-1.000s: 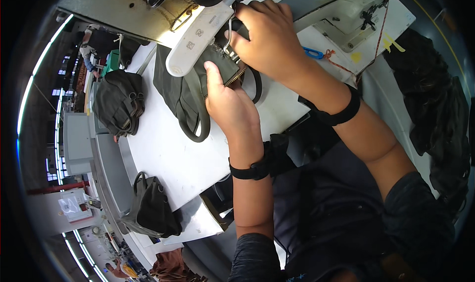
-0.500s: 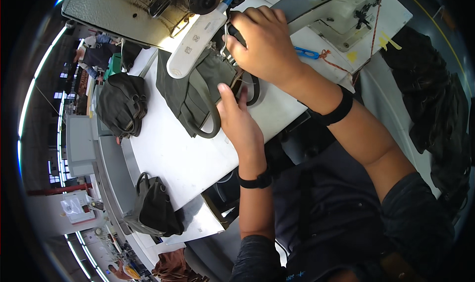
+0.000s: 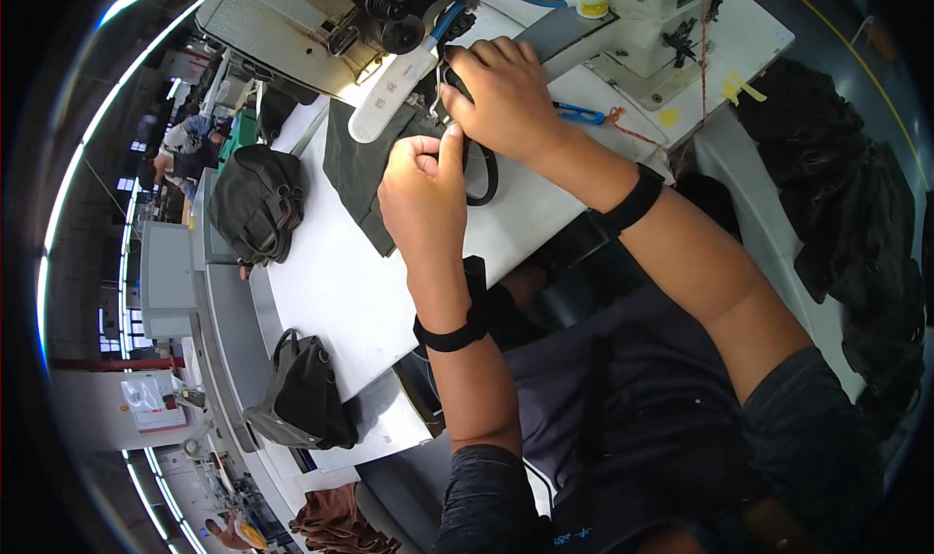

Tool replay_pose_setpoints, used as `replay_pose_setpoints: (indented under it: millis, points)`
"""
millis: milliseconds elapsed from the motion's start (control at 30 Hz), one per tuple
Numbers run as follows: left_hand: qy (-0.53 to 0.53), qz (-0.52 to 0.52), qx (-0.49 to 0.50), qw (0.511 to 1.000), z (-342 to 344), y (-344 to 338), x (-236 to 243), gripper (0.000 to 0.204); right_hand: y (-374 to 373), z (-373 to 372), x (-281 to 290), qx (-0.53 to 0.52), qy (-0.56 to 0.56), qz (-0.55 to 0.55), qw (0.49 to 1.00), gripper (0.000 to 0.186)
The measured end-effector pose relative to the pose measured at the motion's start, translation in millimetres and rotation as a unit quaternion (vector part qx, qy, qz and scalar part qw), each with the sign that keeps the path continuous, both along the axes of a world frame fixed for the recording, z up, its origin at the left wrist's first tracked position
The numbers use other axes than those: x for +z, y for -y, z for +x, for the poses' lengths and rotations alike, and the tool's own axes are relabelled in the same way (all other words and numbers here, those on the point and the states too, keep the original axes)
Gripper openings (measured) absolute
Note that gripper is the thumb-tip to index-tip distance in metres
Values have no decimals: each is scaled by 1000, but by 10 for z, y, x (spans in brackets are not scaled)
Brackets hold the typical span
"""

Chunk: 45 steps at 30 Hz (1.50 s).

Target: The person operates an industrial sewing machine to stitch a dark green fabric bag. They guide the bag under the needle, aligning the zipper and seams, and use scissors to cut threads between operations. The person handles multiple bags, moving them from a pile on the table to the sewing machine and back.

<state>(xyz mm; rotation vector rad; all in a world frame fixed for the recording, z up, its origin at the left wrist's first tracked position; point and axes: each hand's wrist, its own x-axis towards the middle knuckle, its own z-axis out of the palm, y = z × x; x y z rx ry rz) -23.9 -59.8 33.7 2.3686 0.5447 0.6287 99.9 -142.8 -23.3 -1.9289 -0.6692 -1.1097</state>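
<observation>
A dark green bag (image 3: 355,179) lies on the white table under the sewing machine's head (image 3: 292,29). My left hand (image 3: 423,189) is closed over the bag's near side, its thumb reaching up to the needle area; the fingers' grip is partly hidden. Beside the metal presser parts, my right hand (image 3: 501,102) curls with bent fingers and thumb. What lies inside those fingers is out of sight. A dark loop handle (image 3: 484,179) shows just right of my left hand. The white lamp bar (image 3: 389,97) sits above the bag.
Two more dark green bags (image 3: 258,204) stand at the table's left, one nearer me. Blue thread snips (image 3: 581,114) on an orange cord lie right of my right hand. A second machine (image 3: 652,29) is behind. Dark material (image 3: 827,194) is heaped at right.
My left hand has moved up toward the needle and curled over the bag, covering the green handle that showed before. My right hand stays by the machine head. The whole view has shifted slightly.
</observation>
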Motion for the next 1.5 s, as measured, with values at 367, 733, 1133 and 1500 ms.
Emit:
replay_pose_setpoints:
  millis: [367, 733, 1133, 1500]
  points:
    - [39, -336, -88, 937, 89, -262, -148, 26, 32, 28, -25, -10, 8, -6, 1000, 32]
    - [19, -29, 4, 999, 188, -297, -63, 27, 21, -10, -4, 15, -4, -8, 1000, 38]
    - [214, 311, -146, 914, -74, -276, -367, 39, 62, 56, 54, 11, -51, -28, 998, 35]
    - [252, 324, -170, 896, 57, -439, -570, 42, 74, 119, 66, 6, -34, -39, 999, 27]
